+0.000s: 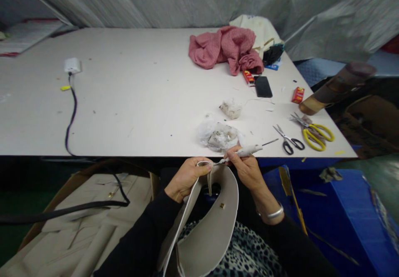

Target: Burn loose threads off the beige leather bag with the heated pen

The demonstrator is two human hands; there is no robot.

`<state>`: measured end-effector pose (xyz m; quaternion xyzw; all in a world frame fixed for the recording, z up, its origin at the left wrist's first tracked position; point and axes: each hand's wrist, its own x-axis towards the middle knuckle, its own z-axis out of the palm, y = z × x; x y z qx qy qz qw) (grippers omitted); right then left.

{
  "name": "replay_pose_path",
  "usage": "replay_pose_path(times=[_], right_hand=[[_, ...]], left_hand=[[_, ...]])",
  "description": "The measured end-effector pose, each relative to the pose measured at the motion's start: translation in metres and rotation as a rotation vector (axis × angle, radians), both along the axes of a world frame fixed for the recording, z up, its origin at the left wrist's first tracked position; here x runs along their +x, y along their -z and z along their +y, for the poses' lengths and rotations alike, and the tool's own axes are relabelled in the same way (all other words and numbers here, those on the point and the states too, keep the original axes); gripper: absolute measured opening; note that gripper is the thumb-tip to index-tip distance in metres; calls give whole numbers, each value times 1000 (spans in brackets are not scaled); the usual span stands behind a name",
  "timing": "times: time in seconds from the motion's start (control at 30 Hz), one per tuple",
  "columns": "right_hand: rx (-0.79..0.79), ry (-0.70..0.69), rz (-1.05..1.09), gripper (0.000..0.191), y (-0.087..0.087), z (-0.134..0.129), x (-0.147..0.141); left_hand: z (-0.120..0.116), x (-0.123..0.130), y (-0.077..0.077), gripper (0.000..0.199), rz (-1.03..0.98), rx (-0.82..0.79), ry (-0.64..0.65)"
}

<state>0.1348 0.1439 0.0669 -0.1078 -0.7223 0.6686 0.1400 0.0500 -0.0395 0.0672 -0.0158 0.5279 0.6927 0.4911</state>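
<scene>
Low in the centre of the frame, a beige leather piece (215,223) curves up from the lap toward the table edge. The left hand (186,177) pinches its upper edge between thumb and fingers. Just right of it, the right hand (246,169) has its fingers pressed around a white pen-like tool (246,150), whose tip meets the leather's top edge.

On the white table (131,102) above, a crumpled plastic bag (218,135) lies just beyond the hands. Black-handled scissors (289,140) and yellow-handled scissors (313,132) lie at right centre. A pink cloth (226,48) sits toward the upper right, with a black phone (263,86) below it. A black cable (71,115) runs down the left.
</scene>
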Motion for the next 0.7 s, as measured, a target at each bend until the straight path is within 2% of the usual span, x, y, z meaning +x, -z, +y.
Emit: replay_pose_path(times=[0.4, 0.5, 0.63, 0.7], right_hand=[[133, -151, -44, 41, -2, 8, -13], [164, -192, 52, 33, -2, 7, -3], [366, -284, 211, 23, -9, 4, 21], [391, -247, 280, 21, -14, 4, 32]], left_hand=[[8, 7, -1, 36, 153, -68, -8], [7, 7, 2, 35, 128, -50, -61], [4, 7, 6, 36, 96, -34, -78], [4, 8, 6, 37, 93, -24, -70]])
